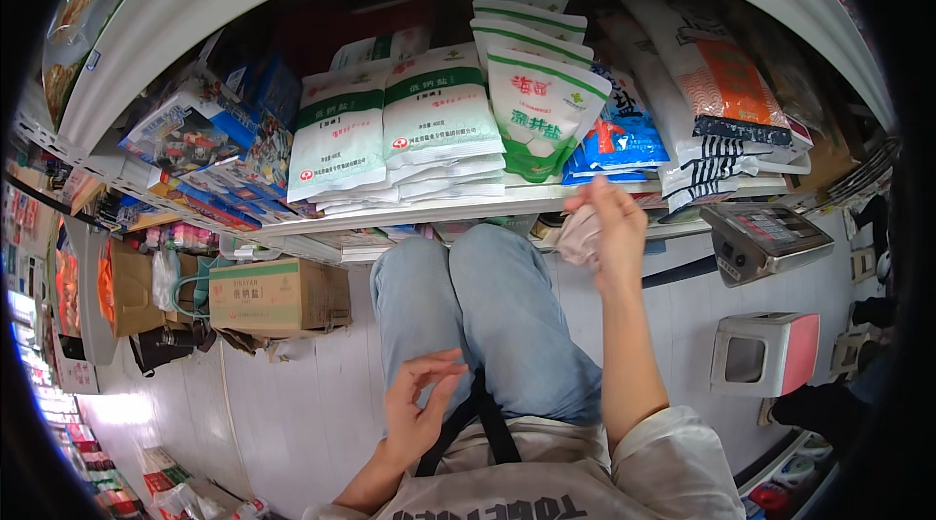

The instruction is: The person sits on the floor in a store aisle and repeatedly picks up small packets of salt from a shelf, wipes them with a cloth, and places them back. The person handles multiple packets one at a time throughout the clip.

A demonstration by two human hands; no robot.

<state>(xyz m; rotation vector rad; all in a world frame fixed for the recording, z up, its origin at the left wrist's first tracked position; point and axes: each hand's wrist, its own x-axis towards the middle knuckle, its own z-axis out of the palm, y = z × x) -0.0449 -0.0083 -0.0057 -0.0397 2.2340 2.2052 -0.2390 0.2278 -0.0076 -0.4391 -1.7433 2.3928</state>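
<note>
My right hand (616, 231) grips a crumpled pinkish cloth (581, 236) just in front of the shelf edge (431, 216), below the blue salt bags (621, 132). Over my lap, my left hand (424, 396) is raised with its fingers apart and nothing in it. On the shelf lie stacks of white and green salt bags (439, 110). Beside them, green-and-white salt pouches (541, 110) lean in an overlapping row. White bags with an orange panel (735, 85) are piled to the right of the blue ones.
Boxes with toy pictures (197, 132) fill the shelf's left part. A cardboard carton (274, 297) is on the floor at left. To the right are a weighing scale (768, 238) and a plastic stool (764, 355). Another person's dark-clothed leg (823, 410) shows at the right edge.
</note>
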